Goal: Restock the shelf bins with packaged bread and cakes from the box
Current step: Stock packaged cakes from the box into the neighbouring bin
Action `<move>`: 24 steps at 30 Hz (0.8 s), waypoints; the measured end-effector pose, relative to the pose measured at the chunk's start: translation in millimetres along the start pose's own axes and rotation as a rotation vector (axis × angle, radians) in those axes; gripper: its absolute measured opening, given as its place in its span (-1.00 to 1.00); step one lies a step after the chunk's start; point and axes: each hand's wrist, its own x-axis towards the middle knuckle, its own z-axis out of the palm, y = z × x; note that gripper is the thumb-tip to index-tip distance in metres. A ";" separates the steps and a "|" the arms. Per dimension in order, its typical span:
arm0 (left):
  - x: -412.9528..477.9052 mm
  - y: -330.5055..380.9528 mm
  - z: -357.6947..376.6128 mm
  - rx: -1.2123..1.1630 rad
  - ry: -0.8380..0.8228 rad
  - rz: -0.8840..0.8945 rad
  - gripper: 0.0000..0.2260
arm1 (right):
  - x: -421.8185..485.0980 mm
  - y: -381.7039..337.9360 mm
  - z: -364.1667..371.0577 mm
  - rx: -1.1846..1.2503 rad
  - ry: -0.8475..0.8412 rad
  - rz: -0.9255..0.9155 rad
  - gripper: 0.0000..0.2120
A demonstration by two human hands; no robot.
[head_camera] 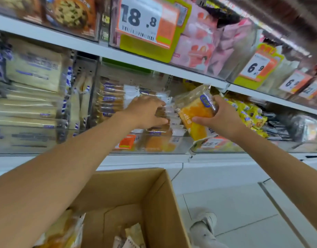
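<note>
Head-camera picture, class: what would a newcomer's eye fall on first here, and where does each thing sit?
The orange cake pack stands out first, held in the right hand at centre, in front of the middle shelf. Beside it, the left hand reaches into a clear bin of stacked packs. Above, the big 18.8 price tag hangs at the top, and the open box sits at the bottom.

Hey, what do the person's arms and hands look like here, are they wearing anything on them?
Both arms are bare as far as the view shows: no sleeves, gloves, watch or bands visible. The left hand and right hand have bare fingers with no rings that I can make out, though the picture is slightly blurred.
</note>
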 end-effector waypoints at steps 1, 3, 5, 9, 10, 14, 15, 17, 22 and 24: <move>8.5 -2.6 6.0 0.046 -0.059 0.006 -0.30 | 7.0 2.9 3.9 -0.006 0.035 0.014 -0.40; 20.6 -9.6 19.2 0.096 -0.192 -0.003 -0.23 | 18.5 6.7 11.5 -0.015 0.096 0.047 -0.42; 24.4 -17.2 28.2 0.109 -0.237 -0.016 -0.22 | 25.4 6.8 17.0 -0.083 0.146 0.058 -0.44; 21.5 -20.2 32.8 0.114 -0.210 0.007 -0.21 | 29.8 1.0 25.3 -0.276 0.203 0.028 -0.48; 21.3 -20.1 32.9 0.116 -0.209 0.008 -0.21 | 30.9 -2.4 28.0 -0.313 0.223 -0.009 -0.50; 21.8 -22.5 35.1 0.122 -0.200 0.001 -0.21 | 47.1 -13.6 44.5 -0.418 0.239 -0.053 -0.52; 21.2 -22.2 35.4 0.125 -0.206 0.003 -0.21 | 53.1 -12.7 50.0 -0.446 0.196 -0.001 -0.50; 20.4 -19.5 31.7 0.125 -0.223 0.005 -0.21 | 61.8 -8.7 60.7 -0.507 0.130 0.104 -0.49; 34.2 -22.6 13.0 0.166 -0.142 -0.018 -0.12 | 90.4 -6.3 76.7 -0.545 0.139 0.183 -0.43; 37.3 -30.4 14.8 0.174 -0.237 -0.081 -0.02 | 109.5 -11.8 82.5 -0.600 0.122 0.201 -0.64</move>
